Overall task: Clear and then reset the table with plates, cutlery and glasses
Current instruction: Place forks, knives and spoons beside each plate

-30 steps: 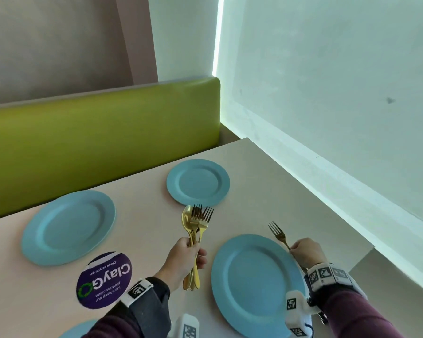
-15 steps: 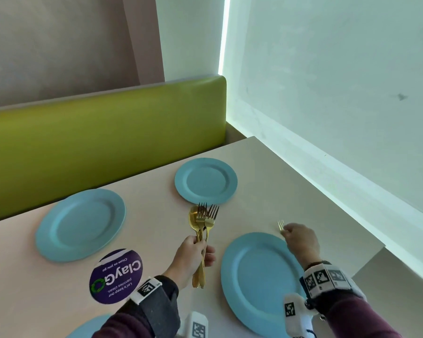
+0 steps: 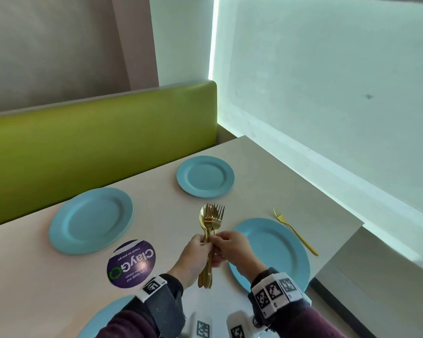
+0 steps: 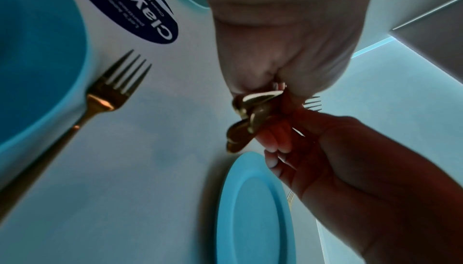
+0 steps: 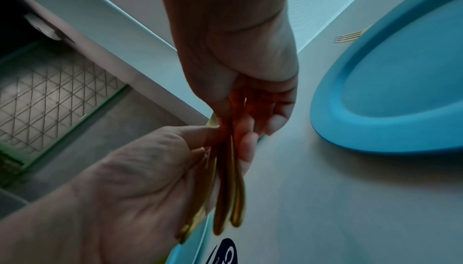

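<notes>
The left hand [image 3: 193,258] grips a bundle of gold cutlery [image 3: 210,223] by the handles, heads upright and fanned, likely so that the right hand [image 3: 232,248] can pick one piece out; its fingertips pinch the bundle's necks just above the left fist. The pieces are thin polished metal with slim rounded handles, forks and at least one spoon bowl. A single gold fork [image 3: 294,230] lies flat by the tabletop's right edge, just beside the near blue plate [image 3: 279,247], apparently set as its place. Two more matte blue plates [image 3: 91,220] [image 3: 205,176] sit towards the far edge, and a round purple sticker [image 3: 131,263] is stuck flat on the tabletop between plates.
</notes>
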`<state>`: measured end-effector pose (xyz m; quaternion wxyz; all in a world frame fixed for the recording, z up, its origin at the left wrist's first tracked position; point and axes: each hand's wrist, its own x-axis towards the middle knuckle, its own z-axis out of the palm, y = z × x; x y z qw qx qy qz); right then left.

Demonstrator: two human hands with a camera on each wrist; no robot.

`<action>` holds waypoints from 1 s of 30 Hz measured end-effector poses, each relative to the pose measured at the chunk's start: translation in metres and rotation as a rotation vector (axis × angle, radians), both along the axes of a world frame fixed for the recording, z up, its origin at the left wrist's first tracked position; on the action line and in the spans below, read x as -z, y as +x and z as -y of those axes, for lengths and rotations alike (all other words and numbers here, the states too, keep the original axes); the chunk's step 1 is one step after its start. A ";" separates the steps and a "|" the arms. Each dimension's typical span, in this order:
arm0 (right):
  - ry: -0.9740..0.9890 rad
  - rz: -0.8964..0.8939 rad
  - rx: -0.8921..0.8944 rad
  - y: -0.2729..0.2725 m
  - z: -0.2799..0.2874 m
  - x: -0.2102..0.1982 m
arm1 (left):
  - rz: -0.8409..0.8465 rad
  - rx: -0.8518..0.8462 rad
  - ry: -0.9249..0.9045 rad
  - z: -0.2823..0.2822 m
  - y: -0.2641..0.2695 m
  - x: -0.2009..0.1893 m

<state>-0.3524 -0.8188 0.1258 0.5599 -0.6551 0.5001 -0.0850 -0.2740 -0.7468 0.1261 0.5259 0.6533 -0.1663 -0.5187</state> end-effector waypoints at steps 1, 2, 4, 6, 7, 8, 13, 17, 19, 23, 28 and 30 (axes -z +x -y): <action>-0.031 -0.013 0.004 0.000 -0.005 -0.001 | 0.000 -0.001 -0.010 -0.006 0.000 -0.002; -0.074 -0.019 0.023 0.000 -0.009 -0.002 | 0.004 -0.004 -0.020 -0.012 0.001 -0.003; -0.149 -0.028 0.094 -0.001 -0.017 -0.005 | 0.028 -0.008 -0.024 -0.023 0.002 -0.006; -0.219 -0.047 0.173 0.000 -0.027 -0.011 | 0.052 -0.021 -0.025 -0.033 0.004 -0.008; -0.248 -0.046 0.197 0.002 -0.033 -0.014 | 0.053 -0.031 -0.030 -0.038 0.005 -0.009; -0.272 -0.039 0.204 0.003 -0.039 -0.017 | 0.054 -0.038 -0.033 -0.042 0.006 -0.010; -0.230 -0.026 0.128 0.011 -0.067 -0.027 | 0.117 -0.035 -0.030 -0.063 0.011 -0.011; -0.184 -0.012 0.160 0.021 -0.081 -0.032 | 0.161 -0.024 -0.030 -0.077 0.012 -0.011; -0.123 0.018 0.181 0.023 -0.086 -0.034 | 0.146 -0.019 -0.064 -0.084 0.012 -0.012; 0.046 0.116 0.203 0.024 -0.092 -0.036 | 0.129 -0.006 -0.115 -0.094 0.014 -0.013; 0.122 0.128 0.214 0.029 -0.091 -0.036 | 0.109 -0.024 -0.125 -0.098 0.018 -0.010; 0.175 0.156 0.222 0.029 -0.090 -0.035 | 0.119 -0.013 -0.115 -0.097 0.020 -0.009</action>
